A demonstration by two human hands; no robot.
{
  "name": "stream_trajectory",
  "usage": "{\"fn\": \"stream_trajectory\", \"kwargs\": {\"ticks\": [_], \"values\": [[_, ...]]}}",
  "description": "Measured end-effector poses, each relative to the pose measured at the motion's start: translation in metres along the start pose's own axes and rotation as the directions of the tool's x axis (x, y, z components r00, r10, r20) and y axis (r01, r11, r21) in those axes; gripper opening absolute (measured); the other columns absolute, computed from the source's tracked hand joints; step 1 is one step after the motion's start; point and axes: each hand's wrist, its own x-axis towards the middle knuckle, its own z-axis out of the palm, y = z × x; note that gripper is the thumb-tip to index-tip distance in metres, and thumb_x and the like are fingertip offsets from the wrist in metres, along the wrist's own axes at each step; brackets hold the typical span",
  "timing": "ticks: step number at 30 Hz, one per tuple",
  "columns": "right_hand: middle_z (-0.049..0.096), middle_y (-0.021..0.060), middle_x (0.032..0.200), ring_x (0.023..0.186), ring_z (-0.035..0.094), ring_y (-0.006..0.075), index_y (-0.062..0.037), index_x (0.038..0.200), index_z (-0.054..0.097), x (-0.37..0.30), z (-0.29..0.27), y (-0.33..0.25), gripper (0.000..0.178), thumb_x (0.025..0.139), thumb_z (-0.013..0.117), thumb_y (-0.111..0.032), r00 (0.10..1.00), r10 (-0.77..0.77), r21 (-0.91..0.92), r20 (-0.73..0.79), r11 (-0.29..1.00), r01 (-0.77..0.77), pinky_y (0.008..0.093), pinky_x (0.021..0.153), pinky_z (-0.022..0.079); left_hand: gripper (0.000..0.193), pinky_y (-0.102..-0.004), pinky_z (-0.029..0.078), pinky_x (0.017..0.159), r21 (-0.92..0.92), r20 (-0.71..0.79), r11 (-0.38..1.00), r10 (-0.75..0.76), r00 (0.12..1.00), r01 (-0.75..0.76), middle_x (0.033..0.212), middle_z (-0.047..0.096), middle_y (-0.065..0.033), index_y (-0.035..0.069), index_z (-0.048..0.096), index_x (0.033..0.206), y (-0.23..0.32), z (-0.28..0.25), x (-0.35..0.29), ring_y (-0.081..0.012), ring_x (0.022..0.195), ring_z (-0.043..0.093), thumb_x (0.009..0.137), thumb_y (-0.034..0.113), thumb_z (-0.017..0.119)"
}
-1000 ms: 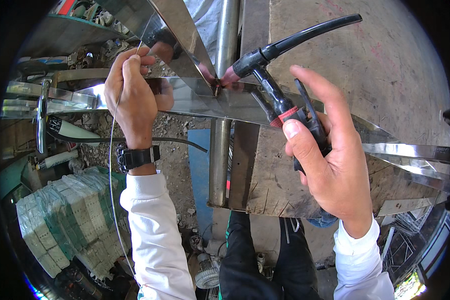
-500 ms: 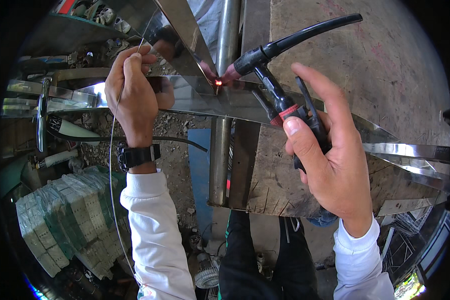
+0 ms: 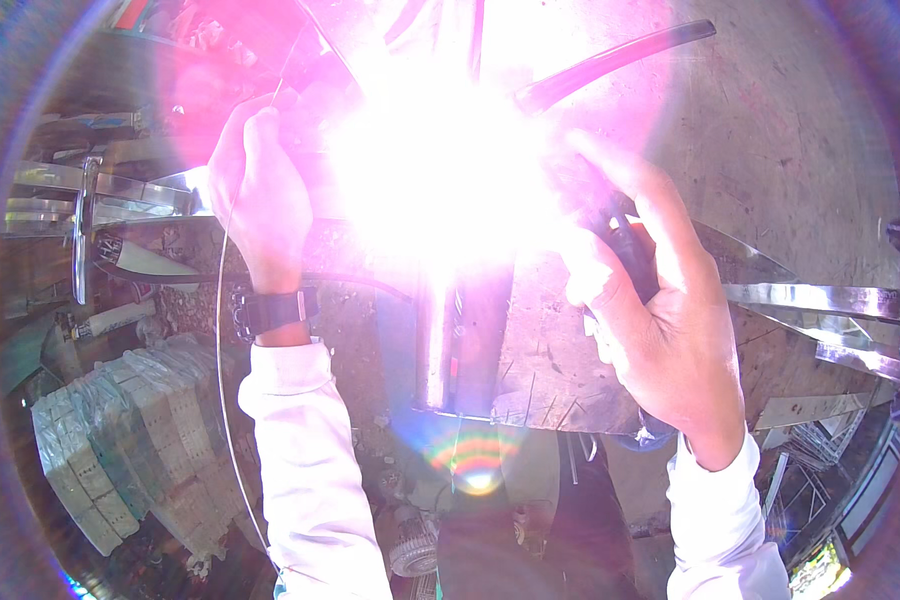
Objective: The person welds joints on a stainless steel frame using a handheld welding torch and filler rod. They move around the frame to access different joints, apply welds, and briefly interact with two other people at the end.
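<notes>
A blinding white and pink glare from a welding arc covers the middle of the view and hides the metal joint beneath it. My right hand (image 3: pixel 675 320) is wrapped round the black handle of a welding torch (image 3: pixel 625 42), whose long back cap sticks out to the upper right. The torch's nozzle is lost in the light. To the left, my left hand (image 3: pixel 262 195) pinches a thin metal filler rod (image 3: pixel 222 340) that runs down past the wrist along the sleeve. Below the glare a round steel tube (image 3: pixel 433 350) shows its near end.
Shiny metal bars (image 3: pixel 820 298) extend to the right, over a worn board (image 3: pixel 770 130). At the left stand a chrome bar (image 3: pixel 85 230) and a plastic-wrapped stack of pale blocks (image 3: pixel 120 450). A black hose (image 3: pixel 350 282) crosses above the rubble-strewn floor.
A small orange glowing spot at the joint has become a dazzling arc that washes out the centre. Both hands stay in nearly the same place; the torch is slightly shifted.
</notes>
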Motion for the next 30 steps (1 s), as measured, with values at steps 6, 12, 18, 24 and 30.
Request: {"fn": "stream_trajectory", "kwargs": {"ticks": [6, 12, 18, 24, 30], "values": [[0.061, 0.0030, 0.081, 0.061, 0.053, 0.0036, -0.0153, 0.154, 0.045, 0.000, 0.001, 0.005, 0.058, 0.103, 0.063, -0.035, 0.999, -0.026, -0.014, -0.024, 1.000, 0.025, 0.0203, 0.047, 0.041, 0.034, -0.0291, 0.048, 0.079, -0.174, 0.025, 0.983, -0.051, 0.998, 0.055, 0.091, 0.074, -0.0062, 0.000, 0.076, 0.109, 0.007, 0.004, -0.004, -0.0132, 0.084, 0.061, 0.101, 0.021, 0.051], [0.062, 0.0036, 0.086, 0.064, 0.054, 0.0036, -0.0153, 0.154, 0.046, 0.000, 0.001, 0.004, 0.058, 0.103, 0.063, -0.036, 1.000, -0.028, -0.007, -0.012, 1.000, 0.028, 0.0201, 0.047, 0.042, 0.035, -0.0295, 0.049, 0.080, -0.167, 0.032, 0.985, -0.036, 0.999, 0.040, 0.092, 0.075, -0.0071, 0.000, 0.076, 0.110, 0.004, 0.003, -0.002, -0.0136, 0.085, 0.061, 0.100, 0.021, 0.050], [0.062, 0.0031, 0.088, 0.067, 0.054, 0.0032, -0.0155, 0.154, 0.046, 0.000, 0.000, 0.005, 0.057, 0.103, 0.063, -0.035, 1.000, -0.025, 0.002, -0.001, 1.000, 0.025, 0.0197, 0.048, 0.042, 0.036, -0.0301, 0.049, 0.081, -0.116, 0.022, 0.993, -0.005, 1.000, 0.008, 0.093, 0.075, -0.0077, 0.000, 0.076, 0.111, 0.001, 0.003, -0.002, -0.0144, 0.086, 0.061, 0.100, 0.023, 0.050], [0.060, 0.0007, 0.083, 0.064, 0.051, 0.0017, -0.0154, 0.154, 0.046, 0.000, -0.002, 0.001, 0.057, 0.103, 0.063, -0.032, 0.999, 0.023, 0.023, 0.041, 0.999, -0.024, 0.0188, 0.050, 0.040, 0.036, -0.0300, 0.048, 0.078, 0.011, 0.041, 0.999, 0.044, 0.998, -0.045, 0.092, 0.075, -0.0073, 0.000, 0.076, 0.110, -0.008, 0.000, 0.000, -0.0139, 0.084, 0.061, 0.100, 0.022, 0.050], [0.060, 0.0021, 0.082, 0.060, 0.051, 0.0028, -0.0158, 0.154, 0.046, 0.000, 0.000, 0.002, 0.057, 0.102, 0.063, -0.033, 1.000, -0.003, -0.002, -0.004, 1.000, 0.003, 0.0200, 0.048, 0.041, 0.035, -0.0292, 0.049, 0.079, -0.173, 0.023, 0.984, -0.027, 0.999, 0.031, 0.091, 0.075, -0.0073, 0.000, 0.076, 0.109, 0.006, 0.003, -0.002, -0.0136, 0.084, 0.061, 0.100, 0.021, 0.051]]}}
